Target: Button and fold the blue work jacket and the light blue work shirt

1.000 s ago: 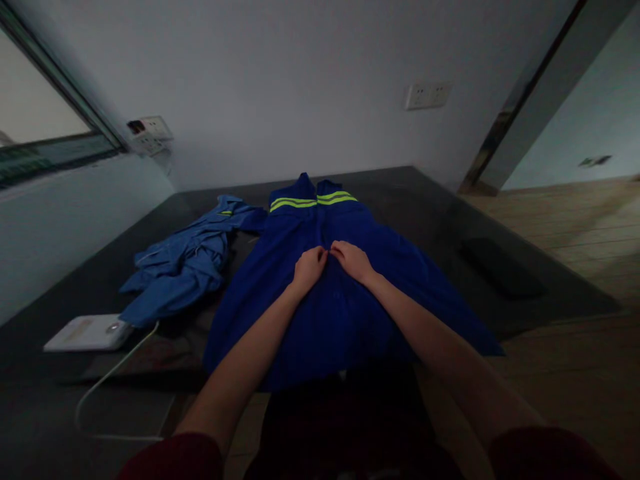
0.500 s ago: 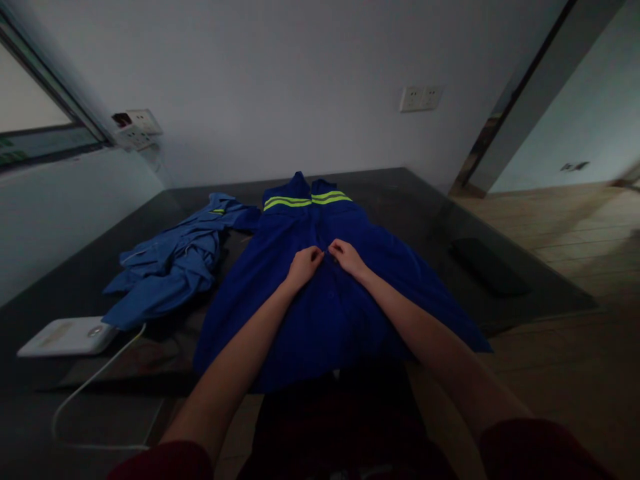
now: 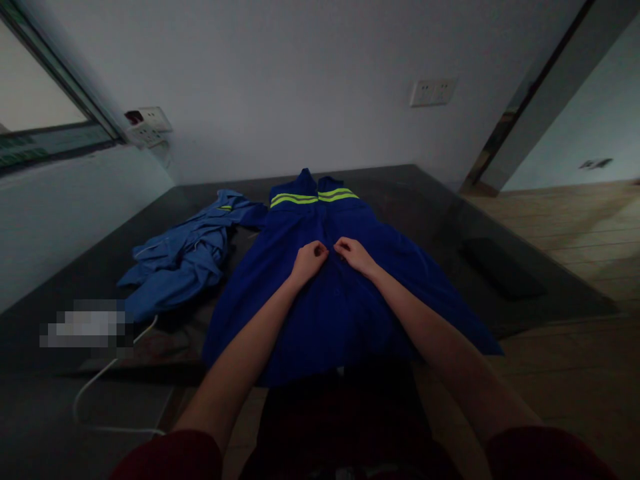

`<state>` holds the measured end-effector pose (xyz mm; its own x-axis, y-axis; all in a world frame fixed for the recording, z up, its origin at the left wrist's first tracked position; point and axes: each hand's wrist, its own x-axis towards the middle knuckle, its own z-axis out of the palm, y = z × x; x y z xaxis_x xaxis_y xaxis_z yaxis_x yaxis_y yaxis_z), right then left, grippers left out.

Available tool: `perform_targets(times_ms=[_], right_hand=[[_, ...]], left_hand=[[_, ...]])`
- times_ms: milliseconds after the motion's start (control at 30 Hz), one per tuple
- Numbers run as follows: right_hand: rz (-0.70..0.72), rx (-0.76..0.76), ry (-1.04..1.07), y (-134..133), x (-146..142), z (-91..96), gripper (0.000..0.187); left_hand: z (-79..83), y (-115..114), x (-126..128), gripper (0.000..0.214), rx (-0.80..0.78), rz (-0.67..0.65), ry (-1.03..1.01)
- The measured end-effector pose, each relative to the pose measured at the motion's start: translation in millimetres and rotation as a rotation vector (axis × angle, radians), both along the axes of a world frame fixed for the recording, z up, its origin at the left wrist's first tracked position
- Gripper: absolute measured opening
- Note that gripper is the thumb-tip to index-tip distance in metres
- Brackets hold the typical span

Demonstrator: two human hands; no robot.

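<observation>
Two hands: left hand [image 3: 310, 257] and right hand [image 3: 354, 253] sit close together, almost touching, at the centre line of the jacket [image 3: 330, 320].
Fingers: both sets are curled tight, tips pinched on the cloth at the front opening. Dim light hides whether a button or only fabric is between them.
Jacket: dark blue, spread flat on the table [image 3: 425, 193], collar end away from the person and hem hanging over the near edge.
Stripes [image 3: 313, 197]: yellow-green, across the far end, split at the middle where the two fronts meet.
Why so held: likely a hand on each front edge keeps the edges together on the centre line. The flat spread gives the cloth support under the pinch.
Forearms: bare, reaching out over the lower half of the jacket and hiding part of it.
Light garment [image 3: 180, 263]: paler blue, crumpled, just left of the jacket and touching its edge near the collar.
White device [image 3: 83, 325]: blurred out, at near left of the table, with a cable [image 3: 100, 380] looping off toward the person.
Dark pad [image 3: 503, 267]: flat, on the right side of the table, well apart from the hands.
Sockets [image 3: 433, 92]: on the far wall.
In the way: nothing lies between the hands and the cloth. The light garment crowds only the left side.
</observation>
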<state>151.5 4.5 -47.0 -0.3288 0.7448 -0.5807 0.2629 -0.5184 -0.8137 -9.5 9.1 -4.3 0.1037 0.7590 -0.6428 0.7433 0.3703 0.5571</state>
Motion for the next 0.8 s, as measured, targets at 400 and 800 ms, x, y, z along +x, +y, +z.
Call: perform_targets(times_ms=[400, 800], right_hand=[[0.026, 0.15, -0.184, -2, 4, 5.0, 0.013], [0.26, 0.191, -0.262, -1, 4, 19.7, 0.007]], left_hand=[[-0.7, 1, 1, 0.007, -0.106, 0.104, -0.082], [5.0, -8, 6, 0.041, -0.121, 0.141, -0.112]])
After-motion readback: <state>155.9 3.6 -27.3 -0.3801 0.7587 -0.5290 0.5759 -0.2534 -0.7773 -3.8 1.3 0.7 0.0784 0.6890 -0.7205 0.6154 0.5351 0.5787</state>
